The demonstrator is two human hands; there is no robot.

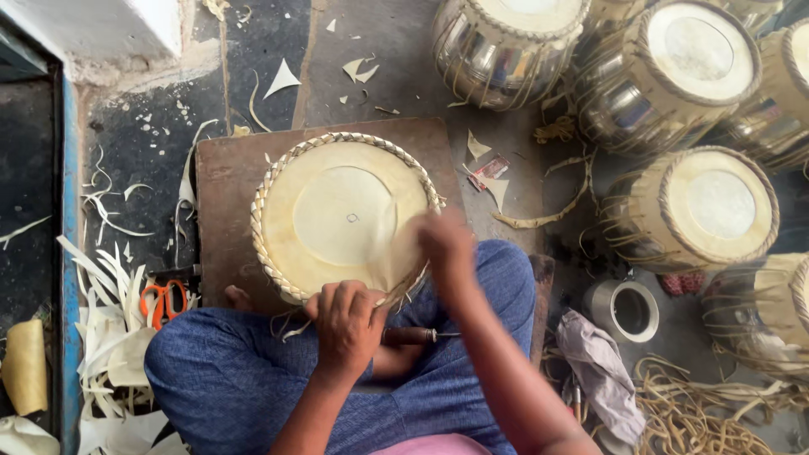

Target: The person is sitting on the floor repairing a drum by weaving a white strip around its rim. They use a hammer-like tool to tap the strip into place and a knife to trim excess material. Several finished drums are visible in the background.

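Round cream hide drumhead with braided rim [341, 215] lay on brown wooden board [227, 181] before the crossed legs | left hand [345, 324] clenched on its near rim | right hand [447, 240] blurred, grip unclear | orange-handled scissors [164, 301] left | steel-bodied laced drums [674, 76] right.

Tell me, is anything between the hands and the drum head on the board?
Nothing visible. The left hand grips the braided rim at the near edge of the drum head, and the right hand, blurred, is already over its right edge.
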